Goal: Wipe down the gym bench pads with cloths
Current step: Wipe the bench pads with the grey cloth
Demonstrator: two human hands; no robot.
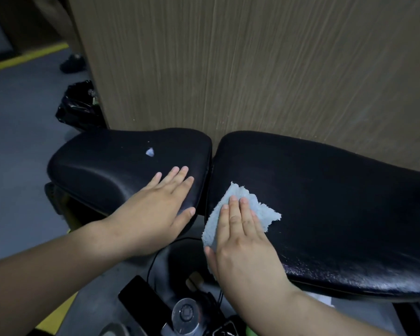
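Only one view: wide-angle, on my head, facing forward and down. Close over bench pads (325, 185) mid-frame; wood panel (252, 69) fills upper frame.

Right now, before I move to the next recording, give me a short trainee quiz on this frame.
1. Which hand presses the cloth on the longer pad: A left hand, B right hand?
2. True or false: the left hand lies flat on the shorter pad.
3. Fill in: the pale scrap lies on the ___ pad.
Key: 1 B; 2 true; 3 shorter.
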